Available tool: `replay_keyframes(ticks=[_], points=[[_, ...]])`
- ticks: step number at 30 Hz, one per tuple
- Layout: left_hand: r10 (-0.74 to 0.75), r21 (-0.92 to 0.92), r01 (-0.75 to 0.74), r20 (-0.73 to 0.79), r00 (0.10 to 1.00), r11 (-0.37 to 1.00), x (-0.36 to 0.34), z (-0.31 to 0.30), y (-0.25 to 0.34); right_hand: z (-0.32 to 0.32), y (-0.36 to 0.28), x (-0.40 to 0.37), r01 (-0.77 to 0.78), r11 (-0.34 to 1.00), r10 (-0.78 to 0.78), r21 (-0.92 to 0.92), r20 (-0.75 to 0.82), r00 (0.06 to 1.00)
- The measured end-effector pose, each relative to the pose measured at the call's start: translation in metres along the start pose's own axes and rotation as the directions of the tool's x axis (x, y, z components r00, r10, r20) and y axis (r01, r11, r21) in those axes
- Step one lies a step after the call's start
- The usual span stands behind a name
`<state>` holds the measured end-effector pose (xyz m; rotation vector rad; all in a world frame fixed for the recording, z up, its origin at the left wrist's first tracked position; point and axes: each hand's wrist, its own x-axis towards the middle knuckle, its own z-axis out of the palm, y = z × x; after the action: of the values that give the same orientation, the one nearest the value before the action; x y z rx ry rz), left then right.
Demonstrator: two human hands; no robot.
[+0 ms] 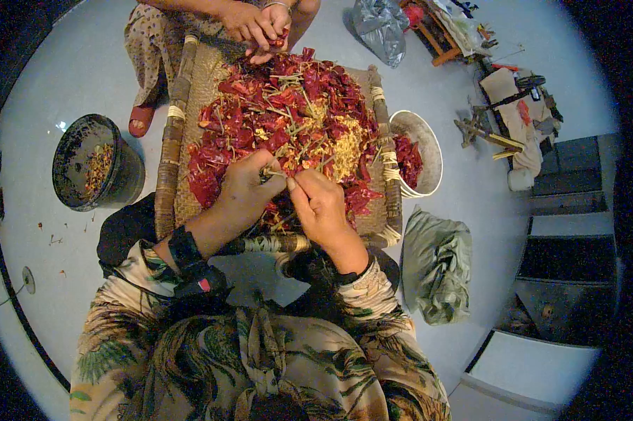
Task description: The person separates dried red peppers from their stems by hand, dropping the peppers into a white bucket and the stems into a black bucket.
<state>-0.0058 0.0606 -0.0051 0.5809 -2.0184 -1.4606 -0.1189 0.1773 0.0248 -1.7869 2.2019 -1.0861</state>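
Observation:
A heap of dried red chilies (253,119), with pale stems and a patch of yellow seeds (348,147), covers a woven-top stool-like frame (172,161). Over its near side my left hand (249,186) is closed, thumb and fingers pinched around something small and dark, perhaps a stem. Close beside it, my right hand (321,203) is closed too, thumb tip against the forefinger near the left fingertips. Whatever lies in its pinch is too small to make out.
Opposite me, another person's hands (256,31) hold a red chili piece. A black bucket (127,168) with seeds and bits stands left. Right are a white bucket (432,151) of red chilies and a green sack (437,266). A grey plastic bag (379,31) lies beyond.

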Motion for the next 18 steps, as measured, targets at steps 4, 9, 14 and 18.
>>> replay_keyframes(ticks=[4,9,14,18], points=[[-0.035,-0.071,0.025,-0.143,0.989,0.997,0.020,-0.026,-0.021,-0.005,-0.005,0.000,-0.037,0.988,0.044,0.148,-0.042,0.998],[-0.357,-0.462,0.291,-0.062,0.932,0.838,0.035,-0.086,0.008,-0.007,0.009,-0.002,-0.388,0.715,0.399,0.582,0.117,0.909],[-0.335,-0.400,0.200,-0.303,0.892,0.894,0.022,-0.158,0.010,-0.002,0.024,-0.001,-0.449,0.639,0.469,0.624,0.147,0.871],[-0.056,0.167,0.156,-0.489,0.871,0.974,0.008,-0.257,-0.048,0.002,0.020,-0.002,-0.420,0.603,0.481,0.678,0.111,0.870]])
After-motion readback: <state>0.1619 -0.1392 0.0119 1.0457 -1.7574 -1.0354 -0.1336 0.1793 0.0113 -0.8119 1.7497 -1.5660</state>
